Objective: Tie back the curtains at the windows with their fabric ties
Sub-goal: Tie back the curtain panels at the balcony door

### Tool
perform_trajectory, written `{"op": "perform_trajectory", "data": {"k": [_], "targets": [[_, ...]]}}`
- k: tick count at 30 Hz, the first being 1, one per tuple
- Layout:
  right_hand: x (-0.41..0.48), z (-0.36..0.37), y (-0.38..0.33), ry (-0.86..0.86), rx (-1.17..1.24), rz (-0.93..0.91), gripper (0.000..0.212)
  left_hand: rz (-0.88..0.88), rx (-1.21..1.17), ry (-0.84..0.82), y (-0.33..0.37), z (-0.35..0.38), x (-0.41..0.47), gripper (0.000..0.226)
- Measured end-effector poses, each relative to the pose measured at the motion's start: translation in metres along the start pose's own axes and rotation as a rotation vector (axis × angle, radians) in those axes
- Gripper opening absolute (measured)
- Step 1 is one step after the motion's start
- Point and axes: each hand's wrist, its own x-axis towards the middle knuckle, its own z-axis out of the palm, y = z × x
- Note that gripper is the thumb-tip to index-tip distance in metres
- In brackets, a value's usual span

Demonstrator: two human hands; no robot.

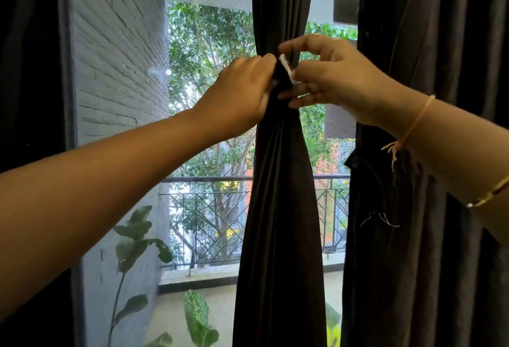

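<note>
The left hand [242,90] curls round the waist of the middle curtain [281,209], which hangs bunched in front of the window. The right hand [336,82] pinches the end of the dark fabric tie [280,76], where a white strip [286,68] shows. To do this well, I judge the left should squeeze the folds tight while the right draws the tie snug and level. Slack would let the folds sag. Whether the strip is a fastener I cannot tell.

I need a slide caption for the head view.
The left hand and right hand hold the fabric tie around the gathered dark curtain.
</note>
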Motion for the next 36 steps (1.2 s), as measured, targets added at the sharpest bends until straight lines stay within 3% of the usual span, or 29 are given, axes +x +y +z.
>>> {"op": "perform_trajectory", "data": {"k": [3,6,9,12,14,16,19,21,24,29,34,36], "targets": [[-0.001,-0.004,0.002,0.002,-0.313,-0.139,0.027,-0.049,-0.217,-0.044,-0.001,-0.001,0.005,0.021],[0.006,-0.008,0.005,0.19,-0.608,-0.302,0.015,-0.108,-0.35,-0.105,0.002,-0.001,0.009,0.024],[0.014,-0.009,0.008,0.285,-0.64,-0.395,0.011,-0.174,-0.58,-0.16,0.008,-0.004,0.016,0.025],[0.021,-0.009,0.01,0.308,-0.511,-0.319,0.007,-0.201,-0.698,-0.176,0.01,-0.01,0.021,0.041],[0.026,-0.008,0.013,0.321,-0.471,-0.233,0.007,-0.138,-0.585,-0.153,0.012,-0.01,0.019,0.059],[0.03,-0.007,0.013,0.334,-0.487,-0.155,0.008,-0.039,-0.361,-0.043,0.016,-0.007,0.015,0.062],[0.036,-0.008,0.009,0.325,-0.342,-0.056,0.019,0.016,-0.069,0.078,0.019,-0.004,0.013,0.051],[0.037,-0.01,0.008,0.306,-0.276,-0.005,0.024,0.057,0.067,0.059,0.017,-0.005,0.015,0.041],[0.036,-0.01,0.01,0.272,-0.213,0.019,0.013,0.048,0.078,-0.046,0.011,-0.005,0.015,0.03],[0.028,-0.007,0.02,0.233,-0.264,-0.101,0.015,-0.268,-0.352,-0.455,0.008,-0.015,0.033,0.026],[0.016,-0.002,0.028,0.16,-0.197,-0.229,0.019,-0.564,-0.629,-0.471,-0.003,-0.028,0.044,0.024],[0.013,0.001,0.034,0.198,-0.331,-0.305,0.027,-0.601,-0.676,-0.455,-0.003,-0.026,0.044,0.024]]}}
